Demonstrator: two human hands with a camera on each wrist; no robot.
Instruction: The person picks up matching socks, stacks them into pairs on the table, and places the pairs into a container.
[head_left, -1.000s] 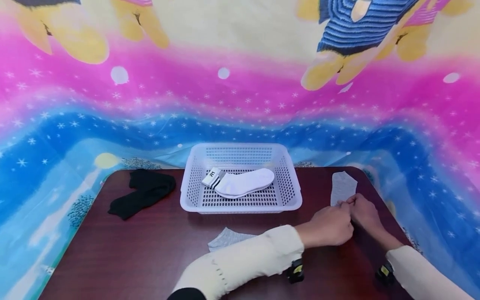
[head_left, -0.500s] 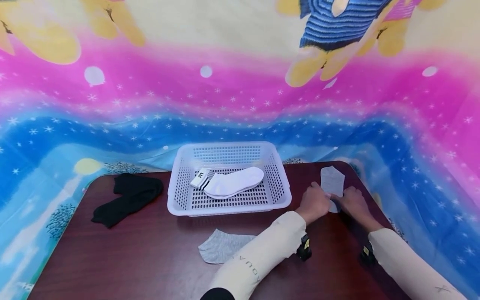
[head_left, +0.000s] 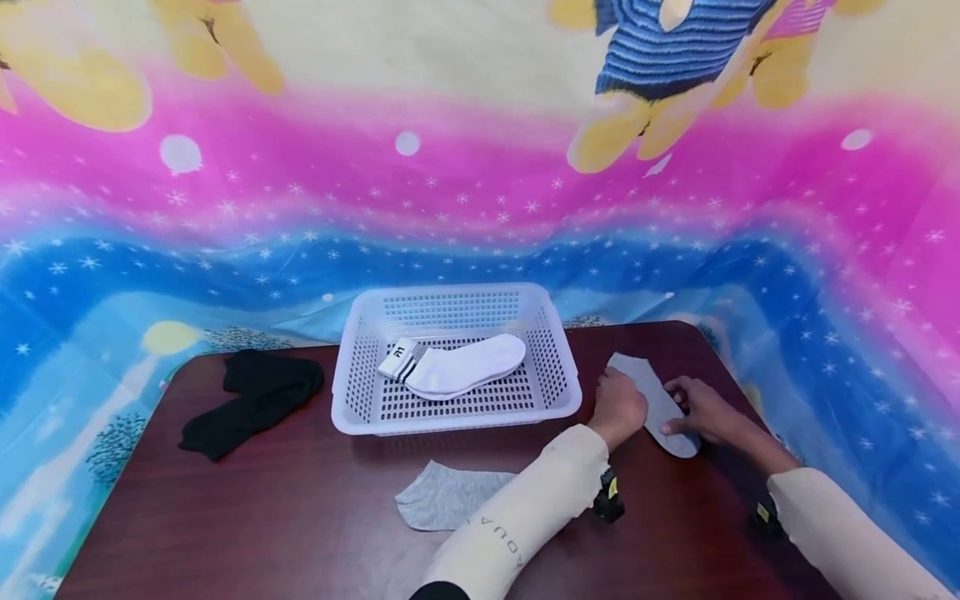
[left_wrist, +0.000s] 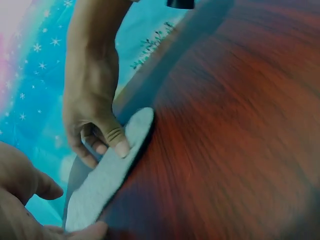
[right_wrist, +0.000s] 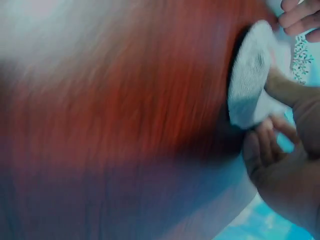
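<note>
Grey sock [head_left: 660,410] at 3 o'clock of basket [head_left: 457,422] — right hand [head_left: 707,410] on its 3 side, fingers clamped on it; left hand [head_left: 621,404] at 9 — grip can't tell.

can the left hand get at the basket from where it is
Probably yes: the left hand is close to the right side of the basket, with only tabletop between them. It may first have to leave the gray sock it touches.

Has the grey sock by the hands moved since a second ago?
Yes: the grey sock has come away from the table's far edge, and its far end is closer to the white basket.
</note>
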